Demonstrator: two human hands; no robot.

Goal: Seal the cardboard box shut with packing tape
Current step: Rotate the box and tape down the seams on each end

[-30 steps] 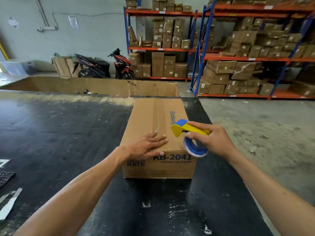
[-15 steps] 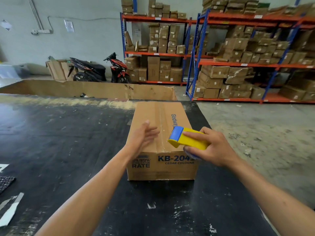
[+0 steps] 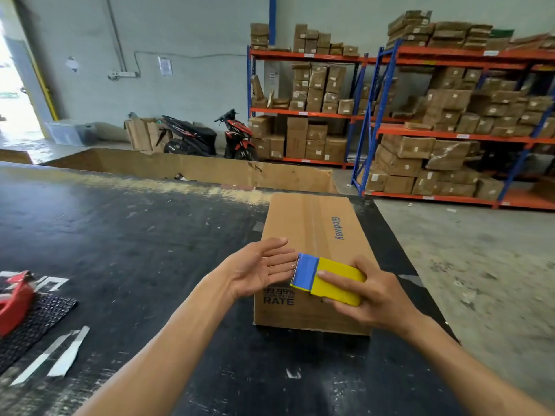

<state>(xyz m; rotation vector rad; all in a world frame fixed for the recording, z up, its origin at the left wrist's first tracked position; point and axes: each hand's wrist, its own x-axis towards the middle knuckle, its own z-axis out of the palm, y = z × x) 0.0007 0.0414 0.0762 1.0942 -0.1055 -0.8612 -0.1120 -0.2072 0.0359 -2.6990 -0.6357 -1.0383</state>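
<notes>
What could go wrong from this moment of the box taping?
The left hand is open, its fingertips right beside the serrated blade of the tape dispenser that the right hand grips; a slip could nick them. Neither hand appears to press on the cardboard box, which sits near the table's right edge, so pulling tape could shift it.

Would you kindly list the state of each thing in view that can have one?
Cardboard box: flaps closed, clear tape along the top seam, standing on the black table.
Tape dispenser: lifted over the box's near end, toothed blue edge toward the left palm.
Left hand: open, palm up, holding nothing.
Right hand: closed around the dispenser.
Large carton beyond the table: open at the top.
</notes>
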